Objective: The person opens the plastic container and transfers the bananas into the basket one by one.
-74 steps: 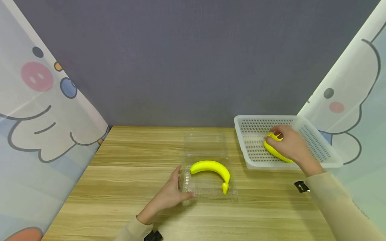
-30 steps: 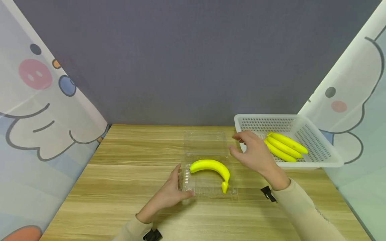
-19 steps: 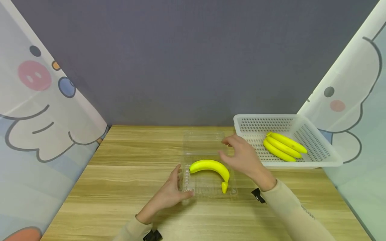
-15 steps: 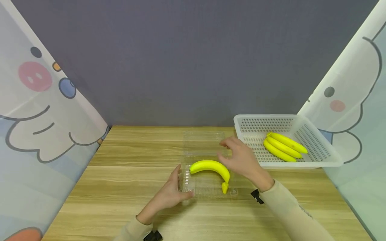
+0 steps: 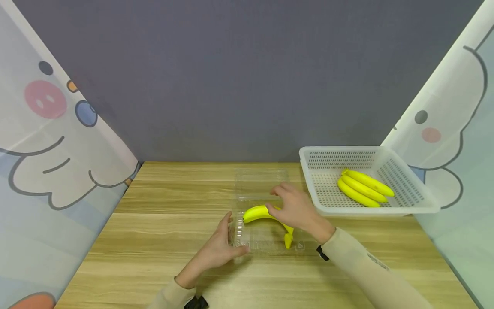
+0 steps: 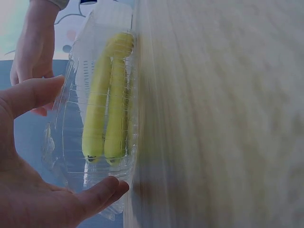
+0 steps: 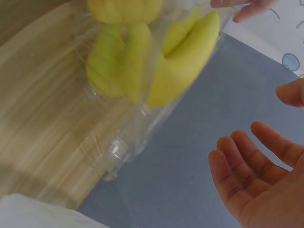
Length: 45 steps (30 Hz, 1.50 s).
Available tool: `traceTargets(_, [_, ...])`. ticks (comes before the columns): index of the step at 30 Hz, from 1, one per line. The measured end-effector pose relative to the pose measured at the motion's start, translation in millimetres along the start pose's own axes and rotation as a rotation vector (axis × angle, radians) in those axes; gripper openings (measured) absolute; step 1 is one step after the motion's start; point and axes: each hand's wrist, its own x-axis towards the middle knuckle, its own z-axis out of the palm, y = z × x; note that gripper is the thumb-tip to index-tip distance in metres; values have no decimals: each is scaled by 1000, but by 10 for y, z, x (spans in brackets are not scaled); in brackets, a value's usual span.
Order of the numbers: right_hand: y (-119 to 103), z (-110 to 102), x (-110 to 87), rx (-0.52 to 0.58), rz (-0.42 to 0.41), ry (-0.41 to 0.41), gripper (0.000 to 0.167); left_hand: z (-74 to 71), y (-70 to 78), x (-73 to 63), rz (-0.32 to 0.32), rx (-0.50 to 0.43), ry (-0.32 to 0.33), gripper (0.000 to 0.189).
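A clear plastic clamshell box (image 5: pixel 262 189) lies on the table with its lid folded back. Inside it is a yellow banana bunch (image 6: pixel 97 104); from the head view just one curved banana shows. My left hand (image 5: pixel 218 246) rests at the box's left end, thumb by the front corner and fingers along the side. Over the right part of the box hovers my right hand (image 5: pixel 295 208), fingers loosely bent with nothing between them, partly covering the bananas. In the right wrist view its fingers (image 7: pixel 237 178) are apart from the box.
A white perforated basket (image 5: pixel 409 193) stands at the back right of the wooden table (image 5: pixel 166 193), with another banana bunch (image 5: pixel 362 189) in it. A grey wall (image 5: pixel 231 86) rises behind, and cartoon-printed panels flank both sides.
My right hand has let go of the banana bunch in the basket and moved left over the clamshell box. The left hand and the box have stayed put.
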Motion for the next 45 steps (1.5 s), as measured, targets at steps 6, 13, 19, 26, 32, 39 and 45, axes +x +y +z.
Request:
traceTargets(6, [-2, 149, 14, -29, -21, -22, 35, -14, 14, -3, -7, 4, 2, 123])
traceTargets(13, [3, 296, -9, -41, 36, -110, 41, -9, 11, -21, 12, -21, -21, 122])
traceTargets(19, [17, 377, 23, -38, 72, -177, 44, -11, 12, -17, 15, -6, -14, 121])
traceTargets(26, [14, 450, 37, -34, 99, -248, 52, -11, 17, -18, 26, -22, -24, 121])
traceTargets(32, [-23, 489, 30, -9, 130, -302, 60, -8, 11, -22, 33, -43, -43, 120])
traceTargets(39, [-34, 563, 40, -65, 118, -277, 57, -5, -2, -8, 49, -45, -50, 118])
traceTargets(45, [-76, 609, 36, -76, 95, -268, 56, -2, -5, -7, 40, -42, -38, 119])
